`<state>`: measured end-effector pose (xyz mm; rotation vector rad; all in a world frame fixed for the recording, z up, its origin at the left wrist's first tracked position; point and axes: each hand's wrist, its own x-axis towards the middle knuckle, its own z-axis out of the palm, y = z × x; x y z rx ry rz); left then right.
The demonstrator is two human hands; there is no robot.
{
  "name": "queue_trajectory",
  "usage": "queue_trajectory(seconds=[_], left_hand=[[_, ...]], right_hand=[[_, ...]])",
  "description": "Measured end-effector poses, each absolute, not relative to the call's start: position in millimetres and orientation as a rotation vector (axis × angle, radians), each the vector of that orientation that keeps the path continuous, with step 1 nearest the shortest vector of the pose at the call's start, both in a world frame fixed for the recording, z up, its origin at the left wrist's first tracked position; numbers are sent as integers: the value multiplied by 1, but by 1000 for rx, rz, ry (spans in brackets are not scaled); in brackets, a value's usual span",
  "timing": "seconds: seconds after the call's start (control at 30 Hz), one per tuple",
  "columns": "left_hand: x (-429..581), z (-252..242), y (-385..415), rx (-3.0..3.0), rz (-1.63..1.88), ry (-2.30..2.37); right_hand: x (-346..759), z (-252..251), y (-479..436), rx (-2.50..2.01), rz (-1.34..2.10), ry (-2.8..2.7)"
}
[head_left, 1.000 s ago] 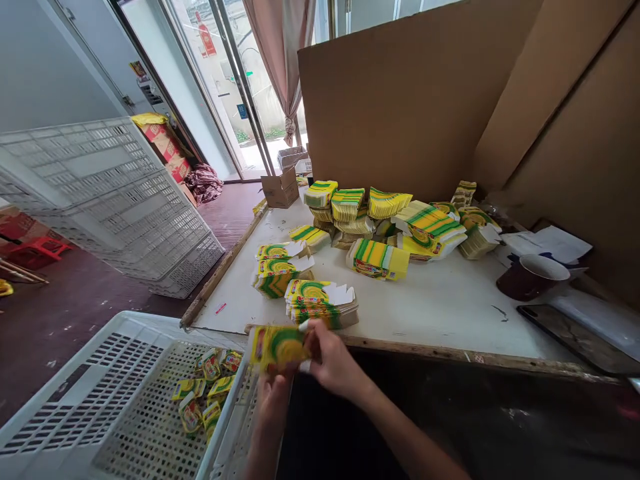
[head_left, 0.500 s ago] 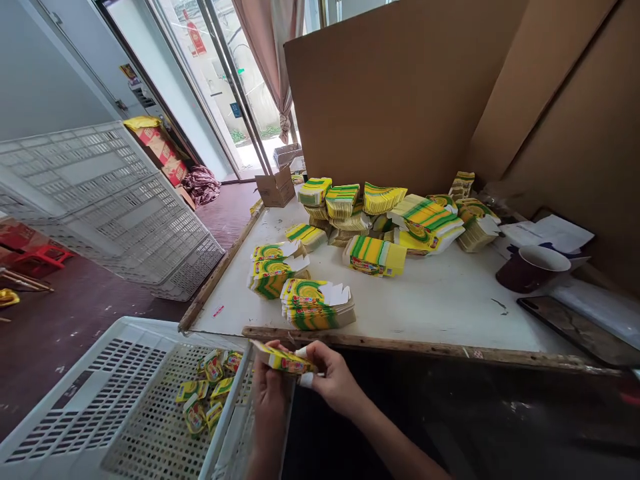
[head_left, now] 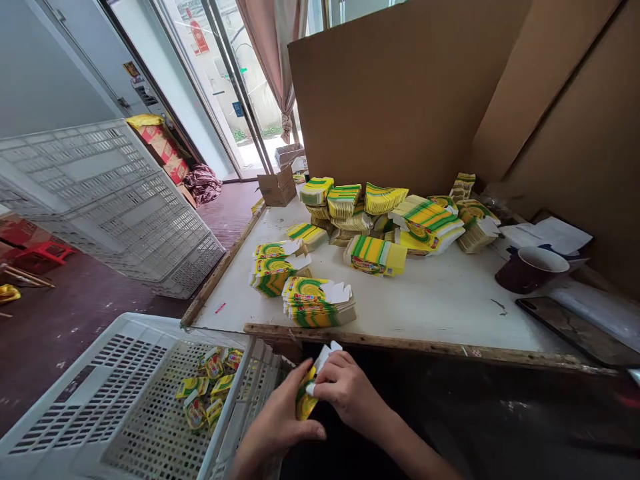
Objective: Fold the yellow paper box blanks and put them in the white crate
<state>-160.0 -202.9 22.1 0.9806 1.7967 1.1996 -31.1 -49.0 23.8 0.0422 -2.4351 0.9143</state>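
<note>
Between my two hands is a small yellow and green carton (head_left: 306,395) with white flaps sticking up at its far end. My left hand (head_left: 280,413) lies along its left side, thumb stretched out below it. My right hand (head_left: 345,390) pinches the carton near the flaps, with white covers on some fingertips. Both hands are in front of the table edge, right of a white plastic crate (head_left: 135,323). Several folded yellow cartons (head_left: 196,410) lie in that crate. Just beyond my hands, a stack of flat cartons (head_left: 317,303) sits on the white table (head_left: 425,307).
More carton stacks (head_left: 367,255) spread across the back of the table. A dark mug (head_left: 523,273) and a phone (head_left: 570,327) are at the right. A cardboard sheet (head_left: 400,100) stands behind. Stacked white crates (head_left: 115,193) lean at the left.
The carton has turned from lying sideways to pointing away, with its white flaps now showing. My left hand has opened out along its side, and my right hand has shifted its grip.
</note>
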Motion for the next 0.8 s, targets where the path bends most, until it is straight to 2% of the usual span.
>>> queue_trajectory(seconds=[0.13,0.23,0.37,0.5,0.63,0.8], left_hand=[[-137,27,-191,933,1177,1988],[-127,21,-189,912,1233,2172],[-115,3,-189,1066,1319,2202],[-111,-7,-188,1167,1423,2262],[-114,-4,-186,1095,1351,2244],[-119,-7,-182,1055,1338,2148]], right_hand=[[-33,19,-56,-228,1130,-2175],[-36,17,-57,-442,1573,-1979],[-41,20,-65,-420,2154,-1867],[-43,24,-69,-487,2445,-1692],[-41,25,-69,-425,2375,-1686],[-36,23,-69,-129,1871,-2169]])
